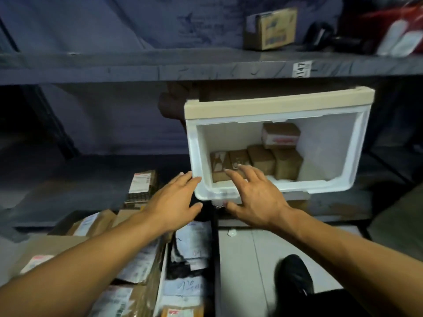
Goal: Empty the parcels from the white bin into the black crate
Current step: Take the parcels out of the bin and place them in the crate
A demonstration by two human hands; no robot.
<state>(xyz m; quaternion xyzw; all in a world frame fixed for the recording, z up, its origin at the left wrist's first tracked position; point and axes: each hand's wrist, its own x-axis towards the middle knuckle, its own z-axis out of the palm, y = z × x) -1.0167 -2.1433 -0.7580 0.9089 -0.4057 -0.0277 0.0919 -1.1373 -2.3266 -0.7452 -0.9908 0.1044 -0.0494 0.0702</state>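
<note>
The white bin (332, 143) with a beige top band sits on the lower shelf, tipped so its open side faces me. Several brown cardboard parcels (263, 161) lie inside, one more (281, 135) stacked on top. My left hand (174, 200) is open, its fingertips at the bin's lower left corner. My right hand (251, 195) is open with fingers spread over the bin's front rim, fingertips close to the nearest parcel. The black crate (215, 248) stands below on the left, holding parcels and mail bags.
A grey metal shelf (206, 65) runs overhead with a cardboard box (270, 28) and a label reading 147. A labelled parcel (143, 186) stands on the lower shelf left of the bin. Pale floor tiles and my black shoe (294, 273) are at lower right.
</note>
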